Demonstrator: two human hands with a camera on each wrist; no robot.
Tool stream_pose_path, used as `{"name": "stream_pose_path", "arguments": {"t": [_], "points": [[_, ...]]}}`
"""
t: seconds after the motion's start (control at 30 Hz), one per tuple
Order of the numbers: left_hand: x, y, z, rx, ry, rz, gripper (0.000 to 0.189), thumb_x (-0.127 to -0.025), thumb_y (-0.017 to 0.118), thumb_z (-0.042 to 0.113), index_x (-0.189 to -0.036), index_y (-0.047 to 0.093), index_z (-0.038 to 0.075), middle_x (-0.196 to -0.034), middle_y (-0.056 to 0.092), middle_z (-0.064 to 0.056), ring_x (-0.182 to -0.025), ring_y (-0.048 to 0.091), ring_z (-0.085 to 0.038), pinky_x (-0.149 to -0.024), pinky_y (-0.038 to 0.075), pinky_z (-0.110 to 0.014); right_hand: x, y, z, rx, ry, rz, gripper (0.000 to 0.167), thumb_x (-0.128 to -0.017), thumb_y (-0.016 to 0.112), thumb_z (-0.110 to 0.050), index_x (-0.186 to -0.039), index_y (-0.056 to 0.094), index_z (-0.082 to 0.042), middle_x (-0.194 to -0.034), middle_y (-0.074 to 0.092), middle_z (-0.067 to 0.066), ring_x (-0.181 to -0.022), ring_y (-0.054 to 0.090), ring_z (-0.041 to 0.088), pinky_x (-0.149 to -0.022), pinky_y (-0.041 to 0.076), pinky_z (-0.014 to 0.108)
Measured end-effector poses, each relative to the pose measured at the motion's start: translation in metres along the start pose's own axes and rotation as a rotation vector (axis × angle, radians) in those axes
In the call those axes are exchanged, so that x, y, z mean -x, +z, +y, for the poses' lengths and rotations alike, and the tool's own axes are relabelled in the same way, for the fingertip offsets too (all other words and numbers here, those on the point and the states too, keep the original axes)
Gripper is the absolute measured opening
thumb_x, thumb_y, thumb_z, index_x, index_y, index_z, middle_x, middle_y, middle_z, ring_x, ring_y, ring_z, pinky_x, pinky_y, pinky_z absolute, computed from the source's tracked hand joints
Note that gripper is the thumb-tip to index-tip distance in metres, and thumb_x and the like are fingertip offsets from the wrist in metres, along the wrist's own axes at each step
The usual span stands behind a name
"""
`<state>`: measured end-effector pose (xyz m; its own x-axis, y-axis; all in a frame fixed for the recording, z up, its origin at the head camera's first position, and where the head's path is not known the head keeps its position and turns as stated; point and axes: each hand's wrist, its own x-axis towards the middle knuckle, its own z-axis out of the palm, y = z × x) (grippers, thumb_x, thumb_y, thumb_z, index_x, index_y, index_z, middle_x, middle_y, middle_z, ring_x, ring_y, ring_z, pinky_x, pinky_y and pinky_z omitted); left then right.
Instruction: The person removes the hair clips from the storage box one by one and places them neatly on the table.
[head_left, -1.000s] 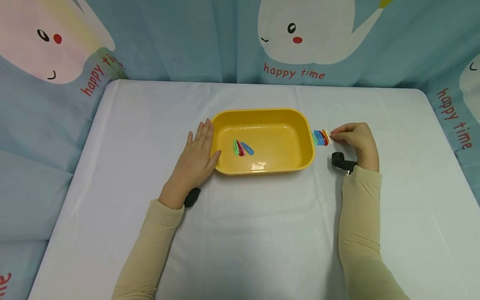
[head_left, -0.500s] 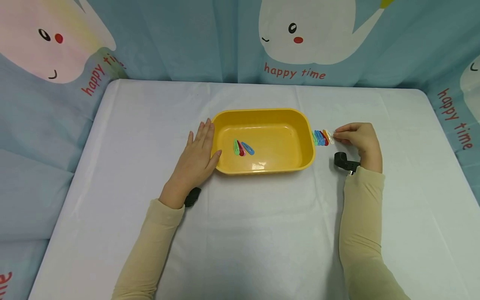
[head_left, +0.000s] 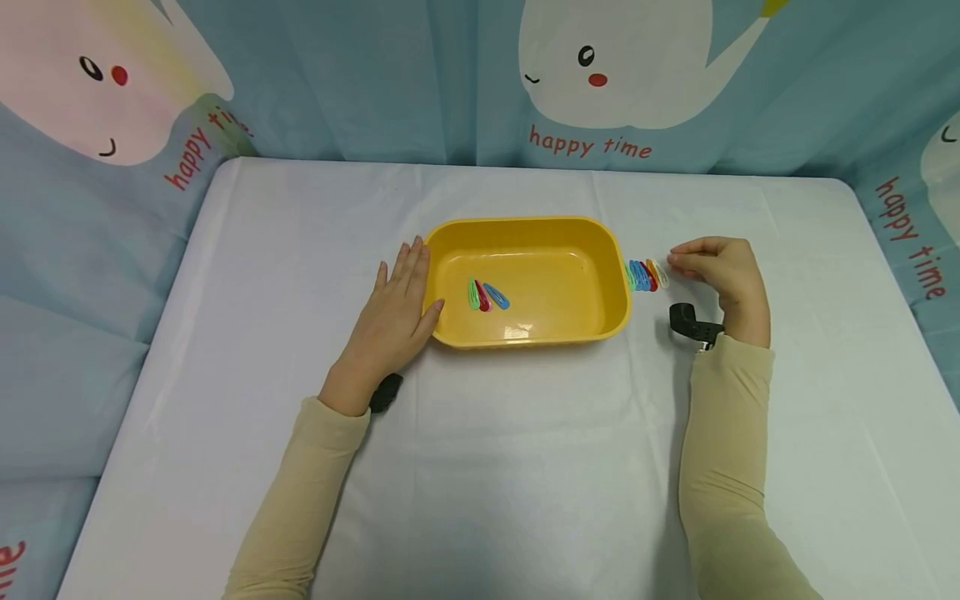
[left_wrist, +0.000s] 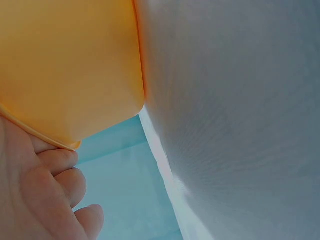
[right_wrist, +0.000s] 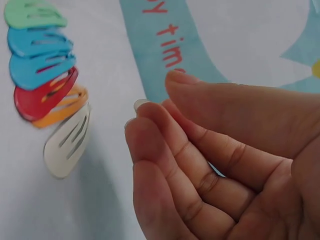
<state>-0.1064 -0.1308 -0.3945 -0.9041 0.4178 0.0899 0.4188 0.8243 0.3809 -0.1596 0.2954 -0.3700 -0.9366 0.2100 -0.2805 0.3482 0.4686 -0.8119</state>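
A yellow plastic basin (head_left: 558, 287) stands mid-table, with a green, a red and a blue snap hair clip (head_left: 496, 296) lying inside. My left hand (head_left: 386, 325) rests with straight fingers along its left rim; in the left wrist view the fingers (left_wrist: 60, 162) reach the rim's underside. Beyond the basin's right end, several snap hair clips lie side by side, from a green clip (right_wrist: 35, 14) through blue, red and orange to a white clip (right_wrist: 67, 145). My right hand (head_left: 726, 275) hovers just right of the white clip, fingers loosely bent, thumb apart from them, holding nothing.
A white cloth (head_left: 525, 467) covers the table. Blue curtains (head_left: 375, 83) with whale prints hang along its back and sides. A black wrist camera (head_left: 693, 325) sits by my right wrist, and another black camera (head_left: 386, 393) by my left.
My right hand lets go of the white clip at the row's end and draws back slightly to the right. My left hand stays on the basin; the clips inside stay put.
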Motion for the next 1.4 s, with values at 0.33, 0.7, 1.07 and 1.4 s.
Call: {"name": "stream_pose_path", "arguments": {"t": [0.33,0.7,1.07,1.4], "points": [[-0.001,-0.001,0.001,-0.004,-0.001,-0.004,0.067,-0.102,0.035,0.032,-0.149,0.005,-0.003,-0.157,0.0,-0.014,-0.144,-0.001,-0.027,-0.113,0.001,-0.048,0.011,0.001,-0.016,-0.063,-0.09,-0.007,0.01,-0.086,0.07,-0.018,-0.088,0.073,-0.008,-0.074,0.065,-0.012,-0.072,0.063,0.005,-0.066,0.051,0.013],[-0.001,-0.002,0.002,0.003,-0.005,-0.012,0.067,-0.101,0.035,0.032,-0.149,0.005,-0.004,-0.157,0.0,-0.014,-0.144,-0.002,-0.026,-0.113,0.001,-0.048,0.023,0.005,-0.035,-0.119,-0.177,-0.019,0.005,-0.087,0.067,-0.01,-0.084,0.072,-0.011,-0.076,0.066,-0.01,-0.072,0.064,0.006,-0.068,0.051,0.015],[0.0,-0.002,0.001,-0.009,-0.003,-0.009,0.066,-0.101,0.035,0.032,-0.149,0.005,-0.003,-0.157,0.0,-0.014,-0.144,0.001,-0.028,-0.113,0.001,-0.048,0.032,0.01,-0.046,-0.139,-0.241,-0.027,0.008,-0.086,0.068,-0.009,-0.087,0.073,-0.004,-0.077,0.069,-0.004,-0.074,0.064,0.009,-0.069,0.052,0.016],[0.0,-0.003,0.002,-0.003,-0.002,-0.01,0.067,-0.101,0.036,0.032,-0.149,0.005,-0.004,-0.157,0.0,-0.014,-0.144,0.0,-0.027,-0.113,0.001,-0.048,0.037,0.018,-0.055,-0.119,-0.254,-0.084,0.013,-0.086,0.069,-0.012,-0.092,0.071,-0.001,-0.079,0.07,-0.005,-0.075,0.066,0.009,-0.07,0.052,0.017]]}}
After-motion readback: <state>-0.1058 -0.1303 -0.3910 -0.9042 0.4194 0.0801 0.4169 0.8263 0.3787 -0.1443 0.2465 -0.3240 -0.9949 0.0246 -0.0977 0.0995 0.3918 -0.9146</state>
